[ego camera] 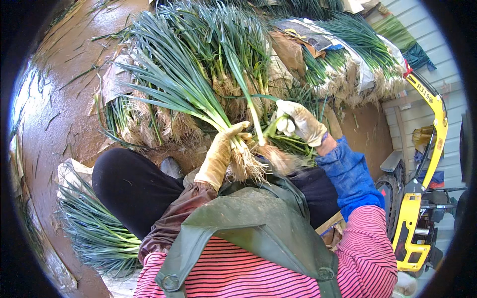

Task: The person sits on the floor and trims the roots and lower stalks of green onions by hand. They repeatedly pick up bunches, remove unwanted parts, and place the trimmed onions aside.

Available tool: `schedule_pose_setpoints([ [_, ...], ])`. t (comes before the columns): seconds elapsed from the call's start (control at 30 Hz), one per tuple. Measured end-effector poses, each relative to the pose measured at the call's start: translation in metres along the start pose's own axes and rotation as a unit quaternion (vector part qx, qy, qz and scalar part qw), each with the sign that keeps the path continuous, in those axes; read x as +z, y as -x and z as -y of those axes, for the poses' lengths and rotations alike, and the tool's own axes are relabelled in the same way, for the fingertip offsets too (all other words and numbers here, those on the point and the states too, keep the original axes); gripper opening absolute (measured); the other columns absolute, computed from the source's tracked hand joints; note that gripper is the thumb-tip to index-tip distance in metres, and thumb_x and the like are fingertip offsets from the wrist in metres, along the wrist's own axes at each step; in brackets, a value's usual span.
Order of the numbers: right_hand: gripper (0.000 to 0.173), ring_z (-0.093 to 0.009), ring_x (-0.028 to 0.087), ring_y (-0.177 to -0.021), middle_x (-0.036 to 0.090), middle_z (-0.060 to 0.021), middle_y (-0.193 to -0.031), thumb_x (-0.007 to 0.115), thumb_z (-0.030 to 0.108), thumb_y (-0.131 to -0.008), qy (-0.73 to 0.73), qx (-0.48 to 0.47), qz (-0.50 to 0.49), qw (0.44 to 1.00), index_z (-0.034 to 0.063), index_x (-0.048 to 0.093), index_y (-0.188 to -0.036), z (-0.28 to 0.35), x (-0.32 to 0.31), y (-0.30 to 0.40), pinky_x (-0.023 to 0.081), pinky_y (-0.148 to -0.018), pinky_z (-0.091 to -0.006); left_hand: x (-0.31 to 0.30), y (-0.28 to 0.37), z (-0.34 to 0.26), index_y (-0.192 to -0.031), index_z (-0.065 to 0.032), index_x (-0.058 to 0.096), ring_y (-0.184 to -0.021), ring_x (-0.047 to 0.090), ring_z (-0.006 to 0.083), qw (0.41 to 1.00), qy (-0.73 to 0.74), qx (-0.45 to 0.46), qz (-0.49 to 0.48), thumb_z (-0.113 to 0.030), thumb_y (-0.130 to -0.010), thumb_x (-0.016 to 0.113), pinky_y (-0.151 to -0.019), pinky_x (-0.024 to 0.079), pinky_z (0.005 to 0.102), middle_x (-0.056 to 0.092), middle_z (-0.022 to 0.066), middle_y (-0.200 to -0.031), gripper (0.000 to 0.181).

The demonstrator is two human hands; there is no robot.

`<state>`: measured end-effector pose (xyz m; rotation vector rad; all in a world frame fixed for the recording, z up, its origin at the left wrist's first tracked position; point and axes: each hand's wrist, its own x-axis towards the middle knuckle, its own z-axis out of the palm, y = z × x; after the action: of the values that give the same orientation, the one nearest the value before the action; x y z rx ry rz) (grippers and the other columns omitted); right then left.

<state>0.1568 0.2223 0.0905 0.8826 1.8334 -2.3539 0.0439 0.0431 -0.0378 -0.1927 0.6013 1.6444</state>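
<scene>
My left hand, in a soiled cream work glove, is closed around the lower stems of a bunch of green onions. Pale roots hang out below its fingers. Just right of that bunch, a single green onion stalk leans by the left fingertips; its root end is blurred, and what holds it is unclear. My right hand, gloved too, is pinching a green onion leaf beside this stalk. Over my lap lies a dark green waterproof apron.
Piled green onions with rooty ends lie ahead, and more bundles sit to the right. A leafy bunch rests by my left knee. Loose leaves litter the wet brown floor. A yellow mini excavator stands at right, by a corrugated wall.
</scene>
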Motion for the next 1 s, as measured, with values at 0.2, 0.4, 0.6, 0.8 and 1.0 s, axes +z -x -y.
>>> schedule_pose_setpoints([
  [0.2,0.031,-0.007,0.055,-0.053,0.063,-0.0044,-0.07,0.054,0.033,-0.091,0.015,-0.021,0.077,0.997,0.0024,0.061,-0.089,-0.026,0.043,-0.005,0.044,-0.048,-0.0189,0.01,-0.004,0.01,-0.108,0.0012,0.056,-0.075,0.065,0.0248,0.994,0.092,0.024,0.044,-0.024,-0.087,0.062,-0.067,0.056,0.0362,0.065,0.0134,-0.09,0.033],
  [0.4,0.023,-0.008,0.053,-0.053,0.055,-0.0014,-0.068,0.054,0.028,-0.091,-0.054,-0.043,0.13,0.989,0.0051,0.054,-0.085,-0.031,0.051,0.012,0.041,-0.046,-0.0221,0.024,0.009,0.003,-0.091,0.004,0.062,-0.061,0.062,0.0185,0.998,0.057,-0.01,-0.009,-0.006,-0.078,0.063,-0.061,0.055,0.0294,0.063,0.0096,-0.074,0.017],
  [0.6,0.027,-0.012,0.054,-0.049,0.063,-0.0077,-0.068,0.056,0.026,-0.089,0.021,0.026,0.125,0.992,-0.0001,0.06,-0.087,0.02,0.0,0.076,0.041,-0.046,-0.0229,-0.017,-0.023,0.01,-0.089,0.0043,0.06,-0.066,0.061,0.0235,0.996,0.063,0.04,-0.042,-0.011,-0.078,0.062,-0.071,0.053,0.0396,0.059,0.0094,-0.068,0.019],
  [0.8,0.033,-0.027,0.066,-0.076,0.068,-0.0127,-0.084,0.06,0.037,-0.082,0.805,0.388,0.091,0.44,0.0077,0.07,-0.093,-0.006,-0.128,0.044,0.052,-0.068,-0.0365,-0.001,-0.017,0.001,-0.098,0.0048,0.06,-0.065,0.06,0.024,0.999,0.009,0.044,-0.004,-0.015,-0.078,0.064,-0.073,0.053,0.0408,0.058,0.0085,-0.068,0.028],
  [1.0,0.043,-0.019,0.059,-0.067,0.065,-0.0073,-0.08,0.054,0.048,-0.086,0.477,0.079,0.042,0.874,0.0056,0.062,-0.093,-0.02,-0.013,-0.046,0.048,-0.062,-0.0314,-0.014,-0.026,0.005,-0.097,0.0059,0.06,-0.062,0.061,0.0225,0.997,0.021,0.041,-0.054,-0.01,-0.079,0.062,-0.061,0.054,0.0348,0.062,0.0114,-0.072,0.024],
])
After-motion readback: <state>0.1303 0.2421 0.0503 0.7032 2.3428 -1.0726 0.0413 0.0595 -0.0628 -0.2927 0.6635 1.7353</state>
